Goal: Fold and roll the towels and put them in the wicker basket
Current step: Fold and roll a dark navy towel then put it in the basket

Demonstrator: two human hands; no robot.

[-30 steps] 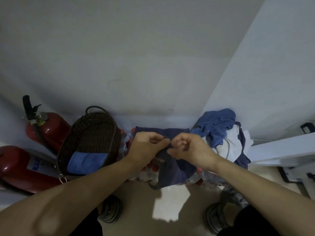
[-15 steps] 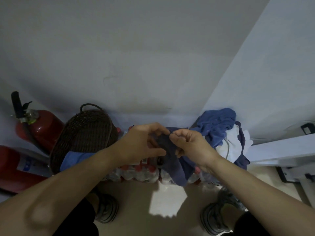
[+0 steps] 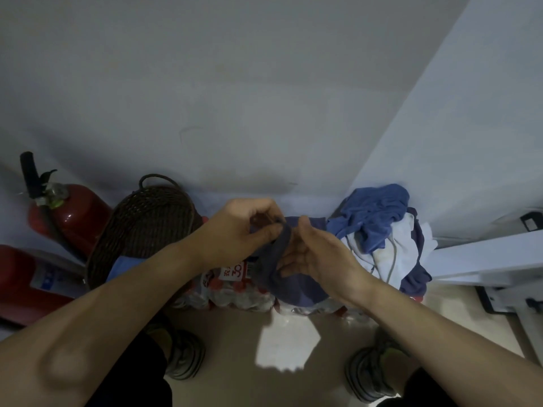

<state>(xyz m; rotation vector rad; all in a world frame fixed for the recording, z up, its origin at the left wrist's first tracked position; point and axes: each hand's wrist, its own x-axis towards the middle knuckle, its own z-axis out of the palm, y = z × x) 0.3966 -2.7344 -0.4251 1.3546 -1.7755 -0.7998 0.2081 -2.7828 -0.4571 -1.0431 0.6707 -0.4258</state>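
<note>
Up close, the left hand [image 3: 244, 230] is pinching the top edge of a dark navy towel [image 3: 289, 277] between curled fingers and thumb, while the right hand [image 3: 318, 255] is lying against the hanging cloth with its fingers nearly straight, palm turned toward the left hand at 9 o'clock. The towel is hanging between the two hands and draping down at 6 o'clock over a shrink-wrapped pack of water bottles [image 3: 235, 286] sitting on the floor against the wall. At 9 o'clock from the hands, a dark wicker basket [image 3: 141, 227] is tilting toward the person, holding a light blue towel [image 3: 123, 265] low inside it. Farther out at 9 o'clock, two red fire extinguishers are resting by the wall, one upright [image 3: 69, 212] and one lying down [image 3: 26, 283]. At 3 o'clock from the hands, a heap of towels [image 3: 385, 230] in blue, white and navy is piling up in the corner, just beside a white frame [image 3: 482, 257]. At 6 o'clock, the person's two shoes [image 3: 185, 353] are standing on the pale floor [image 3: 282, 342].
</note>
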